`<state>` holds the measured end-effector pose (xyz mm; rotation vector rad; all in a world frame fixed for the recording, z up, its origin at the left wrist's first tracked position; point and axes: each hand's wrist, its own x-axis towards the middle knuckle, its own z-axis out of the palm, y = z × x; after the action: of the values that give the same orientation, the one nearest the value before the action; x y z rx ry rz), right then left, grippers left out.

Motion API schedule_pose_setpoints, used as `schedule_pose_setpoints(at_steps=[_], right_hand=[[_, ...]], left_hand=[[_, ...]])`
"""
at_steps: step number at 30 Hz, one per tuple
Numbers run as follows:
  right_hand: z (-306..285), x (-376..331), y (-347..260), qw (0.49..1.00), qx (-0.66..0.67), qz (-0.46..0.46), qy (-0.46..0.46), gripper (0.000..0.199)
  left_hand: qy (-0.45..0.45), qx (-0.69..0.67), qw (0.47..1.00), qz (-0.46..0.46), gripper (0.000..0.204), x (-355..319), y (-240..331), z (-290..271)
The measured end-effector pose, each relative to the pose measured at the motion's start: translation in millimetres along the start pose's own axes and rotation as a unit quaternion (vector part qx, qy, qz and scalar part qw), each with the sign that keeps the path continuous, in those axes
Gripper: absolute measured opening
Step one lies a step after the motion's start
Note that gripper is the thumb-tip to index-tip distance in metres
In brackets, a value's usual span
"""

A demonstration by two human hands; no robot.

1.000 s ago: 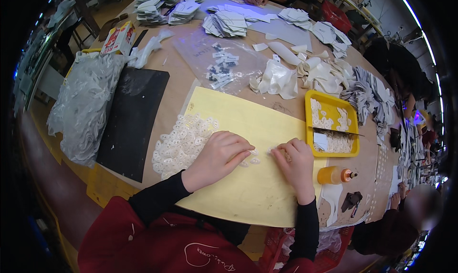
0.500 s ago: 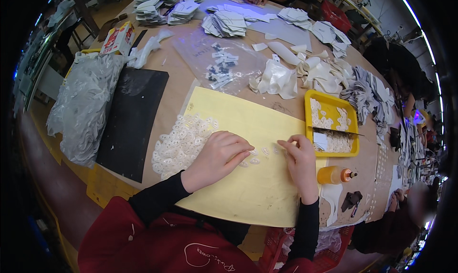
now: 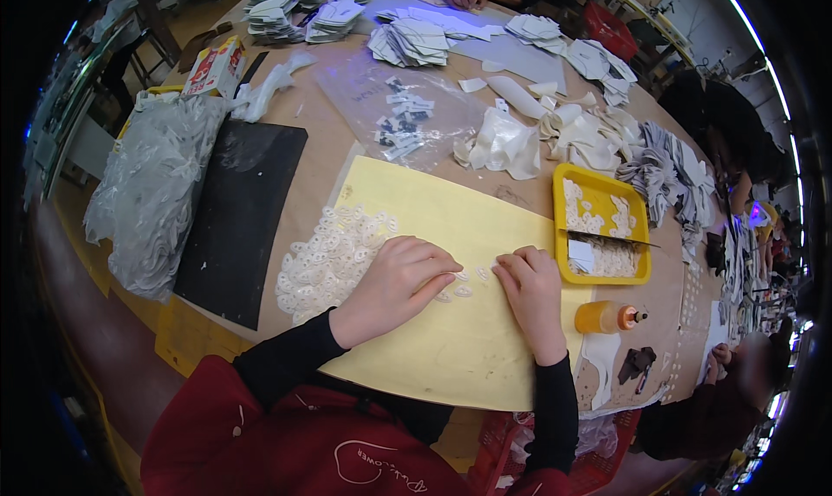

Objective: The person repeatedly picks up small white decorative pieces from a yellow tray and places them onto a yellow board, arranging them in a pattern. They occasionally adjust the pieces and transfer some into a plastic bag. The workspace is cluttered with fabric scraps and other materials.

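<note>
Pieces (image 3: 464,293), small cream ovals, lie between right hand (image 3: 535,292) and nearer left hand (image 3: 397,281); whether either grip is closed, I cannot tell.

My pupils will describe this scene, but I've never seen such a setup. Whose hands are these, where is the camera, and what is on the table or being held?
There is no machine here: a person works with a bare left hand and right hand. The view comes from the left one of two fisheye cameras worn on the head, looking down, so straight edges bend.

On the brown table lies a yellow sheet, with a pile of small pale pieces to the left. On the right are a yellow tray and an orange bottle.

The fingertips of both hands are near a few loose pieces; whether either hand holds one is too small to tell.
</note>
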<state>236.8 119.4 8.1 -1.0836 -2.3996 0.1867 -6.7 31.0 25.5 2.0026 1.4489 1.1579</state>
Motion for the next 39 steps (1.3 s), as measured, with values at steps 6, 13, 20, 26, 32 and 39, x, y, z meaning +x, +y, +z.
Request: schedule_pose_setpoints(at_steps=[6,13,20,26,32,39], right_hand=[[0,0,-7,0.996,0.061,0.055,0.043,0.012],[-32,-9,5,0.989,-0.047,0.139,-0.026,0.017],[-17,-10,-7,0.991,-0.003,0.131,-0.041,0.017],[-24,-6,1,0.992,0.055,0.107,-0.029,0.013],[-20,-10,1,0.990,0.057,0.119,-0.052,0.012],[-47,-9,11,0.983,0.090,0.114,-0.113,0.011]], left_hand=[[0.001,0.000,1.000,0.000,0.013,0,-1,1],[-0.005,0.011,1.000,0.000,0.013,-1,-4,3],[-0.010,0.012,1.000,-0.003,0.014,0,-5,4],[-0.014,0.015,1.000,-0.004,0.014,0,-4,3],[-0.015,0.016,1.000,-0.002,0.014,0,-4,2],[-0.021,0.000,1.000,-0.008,0.014,1,-1,0]])
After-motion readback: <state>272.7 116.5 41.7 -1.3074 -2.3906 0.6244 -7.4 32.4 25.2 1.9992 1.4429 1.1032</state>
